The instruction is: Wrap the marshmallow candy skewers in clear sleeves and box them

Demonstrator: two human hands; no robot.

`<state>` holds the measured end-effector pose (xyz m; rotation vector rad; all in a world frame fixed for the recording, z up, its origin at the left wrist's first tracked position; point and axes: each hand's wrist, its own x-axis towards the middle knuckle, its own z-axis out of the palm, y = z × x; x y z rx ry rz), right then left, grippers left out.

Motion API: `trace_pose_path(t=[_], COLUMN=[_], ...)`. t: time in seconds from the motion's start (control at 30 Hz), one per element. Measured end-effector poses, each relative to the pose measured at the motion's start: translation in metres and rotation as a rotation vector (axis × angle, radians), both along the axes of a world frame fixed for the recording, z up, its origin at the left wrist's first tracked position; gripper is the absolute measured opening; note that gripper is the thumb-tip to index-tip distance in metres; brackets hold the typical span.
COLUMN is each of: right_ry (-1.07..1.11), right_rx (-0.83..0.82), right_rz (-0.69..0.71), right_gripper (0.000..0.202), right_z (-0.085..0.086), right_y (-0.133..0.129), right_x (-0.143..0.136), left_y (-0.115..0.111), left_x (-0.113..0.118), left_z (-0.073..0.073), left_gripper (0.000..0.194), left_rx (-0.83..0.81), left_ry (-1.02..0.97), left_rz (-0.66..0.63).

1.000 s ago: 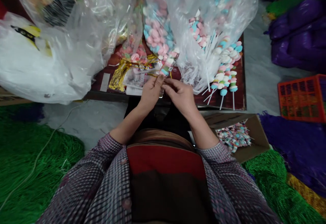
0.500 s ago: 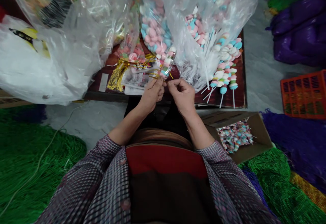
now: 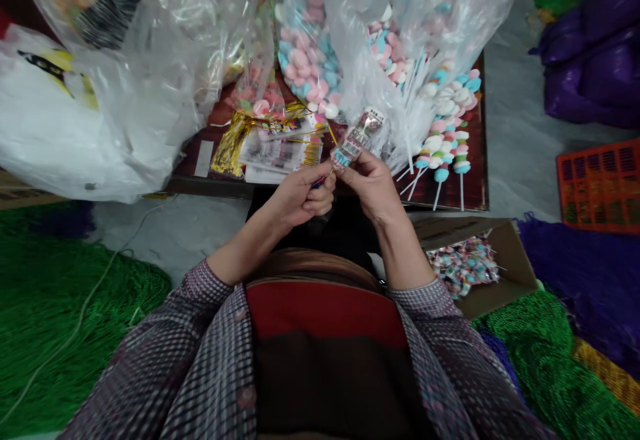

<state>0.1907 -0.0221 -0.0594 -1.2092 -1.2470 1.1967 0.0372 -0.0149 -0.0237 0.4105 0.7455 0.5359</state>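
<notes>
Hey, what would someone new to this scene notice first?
Probably the big clear bags of pink and blue candy along the back of the table. Next, the wrapped candy stick between the left hand and right hand, above a red top.

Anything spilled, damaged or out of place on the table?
Nothing looks spilled or visibly damaged. The printed wrappers form an uneven, askew pile beside loosely fanned gold ties: merely untidy. The wrapped candy at the left hand and right hand shows nothing odd.
</notes>
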Motion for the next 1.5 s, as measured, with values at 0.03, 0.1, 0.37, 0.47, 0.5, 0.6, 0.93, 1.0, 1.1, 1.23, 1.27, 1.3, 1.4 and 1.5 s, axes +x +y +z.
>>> trace_pose_path(t=[0.03,0.1,0.37,0.47,0.5,0.6,0.93,1.0,1.1,1.23,1.27,1.3,1.4,1.5], right_ry=[0.03,0.071,0.098,-0.003,-0.066,-0.332,-0.119,-0.066,-0.138,-0.216,-0.212,-0.201,-0.153,-0.159], right_rx=[-0.01,-0.033,0.002,0.078,0.107,0.252,0.203,0.184,0.213,0.189,0.178,0.166,0.118,0.112], right_rz=[0.045,0.126,-0.048,-0.149,-0.168,-0.233,-0.211,-0.178,-0.16,-0.16,-0.168,-0.181,-0.223,-0.211], right_gripper=[0.041,0.052,0.042,0.036,0.034,0.032,0.027,0.028,0.022,0.01,0.009,0.009,0.009,0.007], right_z=[0.0,-0.001,-0.017,-0.018,-0.017,-0.014,-0.017,-0.015,-0.006,0.004,0.005,0.006,0.008,0.012], right_y=[0.001,0.002,0.005,0.004,0.004,0.003,0.003,0.004,0.004,0.002,0.001,0.0,-0.004,-0.01], right_x=[0.004,0.009,-0.004,-0.012,-0.013,-0.015,-0.018,-0.016,-0.012,-0.013,-0.015,-0.016,-0.022,-0.025], left_y=[-0.001,-0.002,-0.005,-0.004,-0.004,-0.002,0.003,0.003,0.004,0.005,0.004,0.004,0.006,0.011], left_x=[0.0,0.002,0.012,0.017,0.019,0.024,0.015,0.013,0.013,0.015,0.015,0.015,0.01,0.0], left_z=[0.0,0.001,0.002,-0.004,-0.008,-0.018,-0.007,-0.004,-0.006,-0.022,-0.027,-0.033,-0.044,-0.037], left_gripper=[0.056,0.057,0.053,0.049,0.047,0.043,0.046,0.047,0.047,0.047,0.046,0.046,0.044,0.038], left_rx=[-0.016,-0.042,-0.022,0.073,0.116,0.256,0.095,0.109,0.205,0.385,0.442,0.51,0.804,1.119], left_ry=[-0.01,-0.038,-0.071,0.007,0.043,0.159,0.048,0.039,0.109,0.234,0.266,0.305,0.484,0.562], left_rz=[-0.031,-0.072,0.08,0.177,0.215,0.356,0.254,0.242,0.269,0.303,0.312,0.319,0.33,0.319])
